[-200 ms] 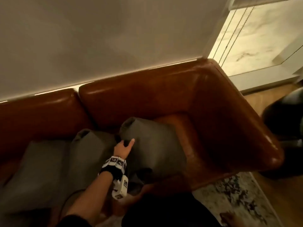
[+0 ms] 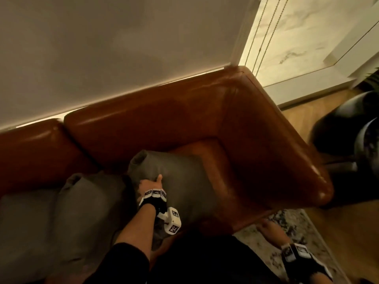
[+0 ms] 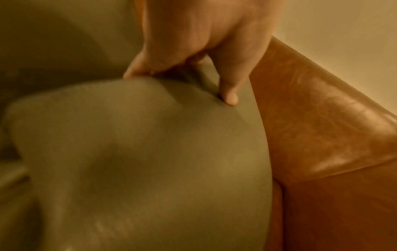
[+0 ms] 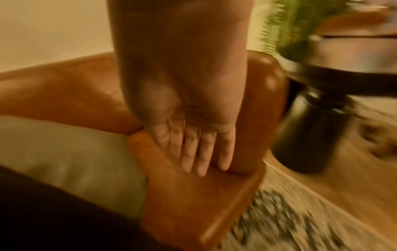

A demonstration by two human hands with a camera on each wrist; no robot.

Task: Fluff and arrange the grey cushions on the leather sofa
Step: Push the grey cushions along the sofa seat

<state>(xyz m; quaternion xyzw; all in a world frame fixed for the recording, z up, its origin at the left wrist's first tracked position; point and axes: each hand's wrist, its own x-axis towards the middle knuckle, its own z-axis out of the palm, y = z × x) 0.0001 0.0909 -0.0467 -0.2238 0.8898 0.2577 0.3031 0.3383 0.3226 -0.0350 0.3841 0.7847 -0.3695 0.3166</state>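
The left hand (image 2: 148,185) sits a little below the middle of the head view, gripping the left edge of the right grey cushion (image 2: 184,187): the left-wrist view shows the fingers (image 3: 137,71) curled over a pinched ridge of fabric and the thumb (image 3: 229,96) pressed into the cushion's face. This cushion stands tilted on the seat of the leather sofa (image 2: 256,124), its long axis running from the puckered corner at upper left of it down toward the lower middle of the frame, its face turned toward the sofa's armrest at right. Just left of the hand a second grey cushion (image 2: 88,214) leans the same way, touching the first, and a third grey shape (image 2: 24,222) lies at the lower left edge. The right hand (image 2: 270,228) hangs at the lower right over a patterned rug (image 2: 295,224), fingers (image 4: 189,152) straight and together, holding nothing, apart from the cushions. Beyond the armrest stands a dark round table (image 4: 322,95) with a green plant (image 4: 300,22), blurred.
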